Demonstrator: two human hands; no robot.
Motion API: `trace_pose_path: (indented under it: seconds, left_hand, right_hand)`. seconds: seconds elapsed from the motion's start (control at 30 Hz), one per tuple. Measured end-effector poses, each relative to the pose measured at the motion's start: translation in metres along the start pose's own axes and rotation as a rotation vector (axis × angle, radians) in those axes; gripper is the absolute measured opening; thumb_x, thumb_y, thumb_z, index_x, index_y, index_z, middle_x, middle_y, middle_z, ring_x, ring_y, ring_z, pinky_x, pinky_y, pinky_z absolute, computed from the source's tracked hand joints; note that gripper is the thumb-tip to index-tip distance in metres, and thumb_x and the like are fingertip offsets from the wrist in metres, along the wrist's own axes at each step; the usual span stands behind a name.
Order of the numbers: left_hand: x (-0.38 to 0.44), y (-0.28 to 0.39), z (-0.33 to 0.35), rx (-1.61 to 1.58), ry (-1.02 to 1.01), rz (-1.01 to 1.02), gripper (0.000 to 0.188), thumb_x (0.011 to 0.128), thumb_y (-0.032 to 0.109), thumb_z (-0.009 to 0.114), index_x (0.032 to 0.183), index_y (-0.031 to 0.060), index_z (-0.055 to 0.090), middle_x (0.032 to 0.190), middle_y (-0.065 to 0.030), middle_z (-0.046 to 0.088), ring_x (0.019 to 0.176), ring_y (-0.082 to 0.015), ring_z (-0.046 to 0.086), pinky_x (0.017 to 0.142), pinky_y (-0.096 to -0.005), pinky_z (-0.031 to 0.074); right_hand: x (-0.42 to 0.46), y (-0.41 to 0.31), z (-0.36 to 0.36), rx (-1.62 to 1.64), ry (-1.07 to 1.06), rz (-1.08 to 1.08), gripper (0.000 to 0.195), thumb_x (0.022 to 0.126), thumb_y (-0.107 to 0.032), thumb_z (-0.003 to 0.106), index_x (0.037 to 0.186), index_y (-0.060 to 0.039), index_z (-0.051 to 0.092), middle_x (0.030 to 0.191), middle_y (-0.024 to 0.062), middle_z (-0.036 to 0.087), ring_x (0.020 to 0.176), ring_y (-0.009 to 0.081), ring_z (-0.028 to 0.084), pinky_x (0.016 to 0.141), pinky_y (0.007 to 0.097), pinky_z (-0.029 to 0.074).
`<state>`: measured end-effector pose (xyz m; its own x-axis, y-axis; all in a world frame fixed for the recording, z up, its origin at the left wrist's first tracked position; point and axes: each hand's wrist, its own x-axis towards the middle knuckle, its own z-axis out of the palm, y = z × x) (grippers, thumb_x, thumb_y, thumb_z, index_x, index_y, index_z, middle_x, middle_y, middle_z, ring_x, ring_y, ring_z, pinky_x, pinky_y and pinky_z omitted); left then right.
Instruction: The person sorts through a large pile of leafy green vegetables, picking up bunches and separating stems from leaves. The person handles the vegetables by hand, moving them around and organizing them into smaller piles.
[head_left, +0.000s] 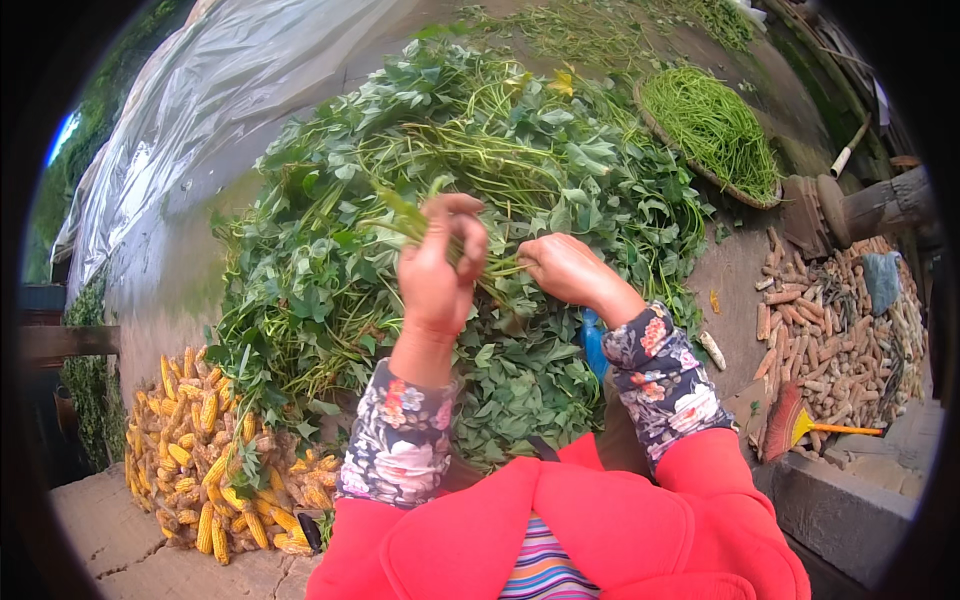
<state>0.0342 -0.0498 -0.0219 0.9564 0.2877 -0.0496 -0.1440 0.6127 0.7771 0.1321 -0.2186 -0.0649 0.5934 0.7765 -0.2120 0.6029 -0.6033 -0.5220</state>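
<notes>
My left hand (442, 262) is closed around a small bunch of green stems (405, 217), whose ends stick out past its fingers to the upper left. My right hand (559, 266) pinches thin stems that run across from the left hand; the two hands are a short way apart. Beneath and beyond them lies a big heap of leafy green vines (322, 262). Bare stems (480, 154) lie across its upper middle. Nearer to my body is a mass of loose leaves (517, 390). A blue item (594, 341) is partly hidden beside my right forearm.
Yellow corn cobs (217, 465) are piled at lower left. A round basket of cut green stems (705, 127) stands at upper right. To the right are stripped cobs (832, 337) and a red-bristled broom (787, 424). Plastic sheeting (202, 97) covers the upper left.
</notes>
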Motion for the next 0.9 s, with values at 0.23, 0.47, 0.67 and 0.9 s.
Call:
trace_pose_path:
  seconds: [0.23,0.47,0.67,0.9]
  left_hand:
    - [0.010,0.026,-0.034,-0.129,0.140,0.051,0.039,0.111,0.037,0.036,0.113,0.0025,0.055,0.073,0.0017,0.042,0.059,-0.0070,0.030,0.049,-0.0209,0.024]
    - [0.009,0.030,-0.038,-0.125,0.174,0.058,0.038,0.111,0.036,0.037,0.112,0.0025,0.054,0.074,0.0015,0.042,0.060,-0.0072,0.031,0.049,-0.0210,0.025]
    - [0.009,0.026,-0.031,-0.131,0.145,0.031,0.038,0.111,0.037,0.036,0.112,0.0039,0.055,0.074,0.0019,0.042,0.060,-0.0071,0.031,0.050,-0.0209,0.025]
    - [-0.001,0.011,-0.007,-0.147,-0.031,-0.084,0.040,0.111,0.040,0.035,0.112,0.0084,0.059,0.070,0.0038,0.041,0.057,-0.0057,0.029,0.047,-0.0194,0.023]
  right_hand:
    - [-0.010,-0.020,-0.023,0.450,-0.152,-0.220,0.036,0.093,-0.028,0.065,0.111,0.0021,0.067,0.097,0.0203,0.072,0.088,0.0346,0.069,0.084,0.0423,0.053]
    - [-0.015,-0.022,-0.026,0.656,-0.158,-0.242,0.039,0.103,-0.036,0.056,0.104,0.0015,0.068,0.091,0.0095,0.070,0.083,0.0175,0.062,0.080,0.0340,0.051]
    - [-0.011,-0.014,-0.012,0.495,-0.056,-0.165,0.029,0.094,-0.027,0.057,0.096,-0.0007,0.069,0.080,0.0163,0.068,0.074,0.0291,0.065,0.073,0.0397,0.051]
    - [0.004,-0.011,-0.005,0.298,0.337,0.067,0.028,0.085,-0.025,0.059,0.086,0.0009,0.070,0.081,0.0244,0.067,0.074,0.0415,0.065,0.070,0.0458,0.052]
